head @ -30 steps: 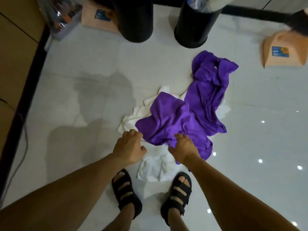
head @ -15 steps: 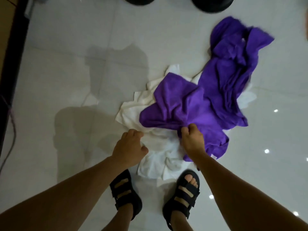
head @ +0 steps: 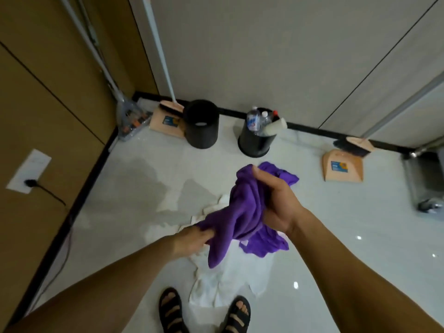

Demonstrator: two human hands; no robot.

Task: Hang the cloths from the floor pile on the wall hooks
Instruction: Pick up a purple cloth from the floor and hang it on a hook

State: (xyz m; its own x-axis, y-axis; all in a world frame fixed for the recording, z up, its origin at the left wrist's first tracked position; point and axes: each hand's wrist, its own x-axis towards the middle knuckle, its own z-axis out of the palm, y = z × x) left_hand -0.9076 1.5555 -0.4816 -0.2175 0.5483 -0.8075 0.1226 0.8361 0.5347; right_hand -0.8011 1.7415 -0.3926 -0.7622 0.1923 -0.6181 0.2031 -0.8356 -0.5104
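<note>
A purple cloth (head: 242, 212) is lifted off the floor, bunched between both hands. My right hand (head: 276, 203) grips its upper bunched part, thumb over the top. My left hand (head: 194, 239) holds its lower left edge, fingers tucked under the fabric. A second purple cloth (head: 269, 243) lies beneath on the floor, with another purple fold (head: 286, 175) showing behind my right hand. White cloths (head: 223, 280) lie spread on the floor tiles in front of my sandalled feet. No wall hooks are in view.
Two black bins (head: 201, 123) (head: 255, 140) stand by the far wall, the right one holding bottles. Dustpans with brooms sit at the back left (head: 165, 121) and right (head: 342, 168). A cable (head: 48, 193) runs from a wall socket on the left. A grey wheeled unit (head: 427, 179) stands at the right.
Both hands have risen from the floor pile with a purple cloth gripped between them. My head has tilted up, so the wall and bins are now in view.
</note>
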